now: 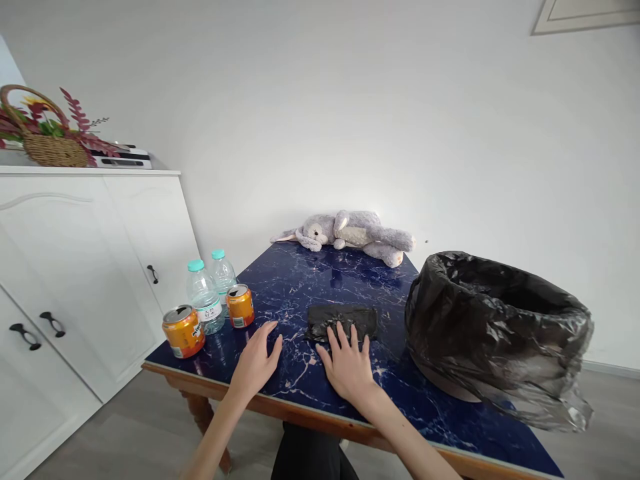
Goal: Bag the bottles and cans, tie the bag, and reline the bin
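Note:
My right hand (pixel 347 363) lies palm down with its fingers spread, the fingertips on the lower edge of a folded black plastic bag (pixel 343 317). To the left, my left hand (pixel 257 357) rests on the blue marbled table (pixel 300 283) with thumb and fingers apart, holding nothing. Beyond it stand an orange can (pixel 241 307) and a second orange can (pixel 184 335). Two clear bottles with turquoise caps, one in front (pixel 204 293) and one behind (pixel 223 272), stand beside the cans.
A bin lined with a black bag (pixel 495 333) stands at the table's right side. A grey plush rabbit (pixel 350 235) lies at the far edge by the wall. White cabinets (pixel 90 253) stand at the left, with a flower basket (pixel 55 150) on top.

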{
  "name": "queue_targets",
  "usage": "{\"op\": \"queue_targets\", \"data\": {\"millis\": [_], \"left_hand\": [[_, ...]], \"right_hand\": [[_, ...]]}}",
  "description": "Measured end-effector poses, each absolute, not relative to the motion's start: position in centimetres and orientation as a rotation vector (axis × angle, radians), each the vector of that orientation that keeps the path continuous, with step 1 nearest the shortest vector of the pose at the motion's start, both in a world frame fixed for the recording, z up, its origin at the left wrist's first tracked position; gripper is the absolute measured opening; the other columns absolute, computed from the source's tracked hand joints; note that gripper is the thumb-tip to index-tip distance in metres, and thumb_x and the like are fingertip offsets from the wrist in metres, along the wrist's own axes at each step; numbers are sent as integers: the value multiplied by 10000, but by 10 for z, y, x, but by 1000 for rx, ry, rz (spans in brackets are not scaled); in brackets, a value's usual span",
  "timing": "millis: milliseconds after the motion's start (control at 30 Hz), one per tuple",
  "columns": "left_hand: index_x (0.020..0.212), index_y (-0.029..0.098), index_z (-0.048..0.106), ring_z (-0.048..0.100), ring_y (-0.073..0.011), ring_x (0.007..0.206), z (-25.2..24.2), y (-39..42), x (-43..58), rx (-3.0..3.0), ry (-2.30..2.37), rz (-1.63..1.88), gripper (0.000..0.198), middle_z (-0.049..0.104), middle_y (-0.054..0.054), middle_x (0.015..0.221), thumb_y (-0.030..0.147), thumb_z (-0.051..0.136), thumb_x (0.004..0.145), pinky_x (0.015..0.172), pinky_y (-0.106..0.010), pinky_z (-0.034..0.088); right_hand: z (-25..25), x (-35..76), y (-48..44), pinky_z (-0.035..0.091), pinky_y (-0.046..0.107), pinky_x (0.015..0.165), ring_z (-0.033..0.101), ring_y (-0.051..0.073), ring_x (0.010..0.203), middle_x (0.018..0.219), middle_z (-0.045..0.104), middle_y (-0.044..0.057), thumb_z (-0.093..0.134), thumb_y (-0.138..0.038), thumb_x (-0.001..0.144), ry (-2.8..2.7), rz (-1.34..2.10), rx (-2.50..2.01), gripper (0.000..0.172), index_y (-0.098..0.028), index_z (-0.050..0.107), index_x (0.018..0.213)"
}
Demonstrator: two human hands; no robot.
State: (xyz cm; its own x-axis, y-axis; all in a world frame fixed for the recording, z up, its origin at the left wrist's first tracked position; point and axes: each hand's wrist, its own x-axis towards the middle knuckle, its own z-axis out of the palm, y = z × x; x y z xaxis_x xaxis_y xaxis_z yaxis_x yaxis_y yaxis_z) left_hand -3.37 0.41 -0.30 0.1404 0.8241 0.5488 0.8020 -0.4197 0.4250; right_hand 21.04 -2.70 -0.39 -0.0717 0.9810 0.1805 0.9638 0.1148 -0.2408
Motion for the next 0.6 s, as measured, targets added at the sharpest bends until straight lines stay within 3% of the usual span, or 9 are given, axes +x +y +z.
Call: {"op": "queue_targets", "data": {"millis": [200,400,600], "left_hand": [[1414,206,595,609,-324,1401,-4,2,-34,2324,1709,1094,454,672,-141,1452,466,481,1061,1141,-508,524],[1380,203,610,567,-329,1444,-3,2,-33,2333,1716,1050,429,667,-144,1461,456,479,1059,1176,-527,490],[1366,231,615,514,-331,1489,1,-2,-26,2476,1612,943,392,654,-116,1483,448,458,1080,1206,-546,459]], "right_hand": [[-4,250,3,210,677,1256,247,452,1599,1729,333,126,294,-570,1097,-2019,81,-2051,695,-173,409,1656],[-4,282,16,216,659,1264,249,465,1596,1729,312,176,254,-526,1108,-1907,67,-2161,707,-93,413,1644],[-17,286,-19,219,638,1288,187,409,1628,1770,205,90,288,-579,1104,-1986,76,-2020,714,-186,289,1701]]}}
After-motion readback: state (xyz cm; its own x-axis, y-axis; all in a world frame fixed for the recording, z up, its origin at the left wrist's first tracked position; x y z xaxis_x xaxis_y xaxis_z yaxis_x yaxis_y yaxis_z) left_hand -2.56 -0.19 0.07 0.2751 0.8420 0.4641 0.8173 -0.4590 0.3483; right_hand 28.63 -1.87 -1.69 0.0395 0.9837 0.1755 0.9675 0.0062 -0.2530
